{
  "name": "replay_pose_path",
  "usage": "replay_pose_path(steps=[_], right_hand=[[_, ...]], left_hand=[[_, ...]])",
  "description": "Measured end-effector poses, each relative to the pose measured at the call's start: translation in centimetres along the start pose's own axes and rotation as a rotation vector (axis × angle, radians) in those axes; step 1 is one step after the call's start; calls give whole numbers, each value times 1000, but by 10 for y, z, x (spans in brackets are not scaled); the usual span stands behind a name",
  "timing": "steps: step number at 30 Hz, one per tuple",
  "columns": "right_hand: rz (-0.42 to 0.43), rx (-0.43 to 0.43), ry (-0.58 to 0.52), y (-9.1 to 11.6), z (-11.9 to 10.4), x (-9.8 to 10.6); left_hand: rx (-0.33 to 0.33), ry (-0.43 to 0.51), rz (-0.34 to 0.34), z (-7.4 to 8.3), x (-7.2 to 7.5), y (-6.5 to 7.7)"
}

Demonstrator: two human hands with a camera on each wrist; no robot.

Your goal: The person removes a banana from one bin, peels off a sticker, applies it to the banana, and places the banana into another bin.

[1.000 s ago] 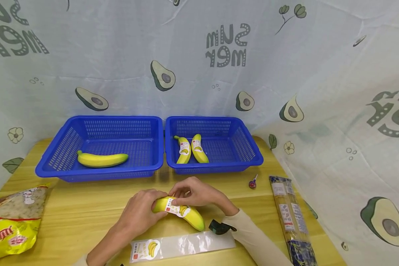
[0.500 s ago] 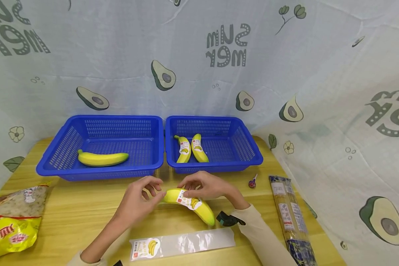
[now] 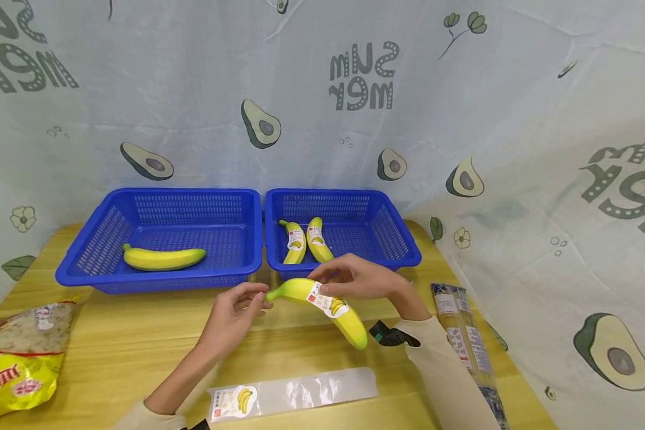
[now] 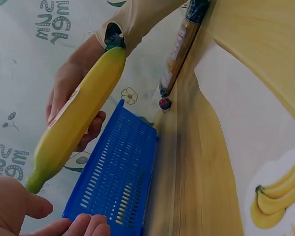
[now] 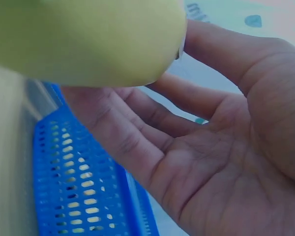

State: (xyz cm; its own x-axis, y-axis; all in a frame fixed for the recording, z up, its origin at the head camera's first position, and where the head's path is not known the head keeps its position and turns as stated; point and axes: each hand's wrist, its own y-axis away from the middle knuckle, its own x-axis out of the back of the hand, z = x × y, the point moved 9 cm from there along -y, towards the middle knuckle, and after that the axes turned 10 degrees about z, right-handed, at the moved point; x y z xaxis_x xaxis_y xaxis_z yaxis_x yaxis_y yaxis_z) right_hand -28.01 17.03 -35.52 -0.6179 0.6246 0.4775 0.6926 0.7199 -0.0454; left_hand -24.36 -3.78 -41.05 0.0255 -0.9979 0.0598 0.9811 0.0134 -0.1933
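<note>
My right hand point(image 3: 362, 278) grips a yellow banana point(image 3: 349, 325) between thumb and fingers, raised over the table with its rounded end tilting down to the right. A white label point(image 3: 326, 301) with a banana picture lies across its side. The green stem points left to my left hand point(image 3: 233, 313), whose fingertips are right at it. In the left wrist view, a gap shows between the left thumb point(image 4: 39, 205) and the fingers, with the stem tip beside the thumb. In the right wrist view, the banana point(image 5: 88, 44) hides the right fingertips.
A blue basket point(image 3: 255, 239) at back left holds one plain banana point(image 3: 163, 258). Another blue basket point(image 3: 398, 239) holds two labelled bananas point(image 3: 295, 242). A label strip point(image 3: 322, 391) lies in front, a yellow snack bag point(image 3: 21, 370) left, a long clear packet point(image 3: 464, 334) right.
My right hand has lifted the banana up and to the right, toward the right basket. My left hand let go of its end, drew back left, and now has its fingertips at the stem.
</note>
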Motion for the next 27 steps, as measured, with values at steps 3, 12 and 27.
replay_pose_path(steps=[3, 12, 27], right_hand=[[35, -24, -16, 0, -1, 11], [217, -109, -17, -11, -2, 48], [471, -267, -11, -41, 31, 124]], left_hand=[[60, 63, -11, -4, -9, -2], [299, 328, 49, -16, -25, -11], [391, 485, 72, -21, -36, -18]])
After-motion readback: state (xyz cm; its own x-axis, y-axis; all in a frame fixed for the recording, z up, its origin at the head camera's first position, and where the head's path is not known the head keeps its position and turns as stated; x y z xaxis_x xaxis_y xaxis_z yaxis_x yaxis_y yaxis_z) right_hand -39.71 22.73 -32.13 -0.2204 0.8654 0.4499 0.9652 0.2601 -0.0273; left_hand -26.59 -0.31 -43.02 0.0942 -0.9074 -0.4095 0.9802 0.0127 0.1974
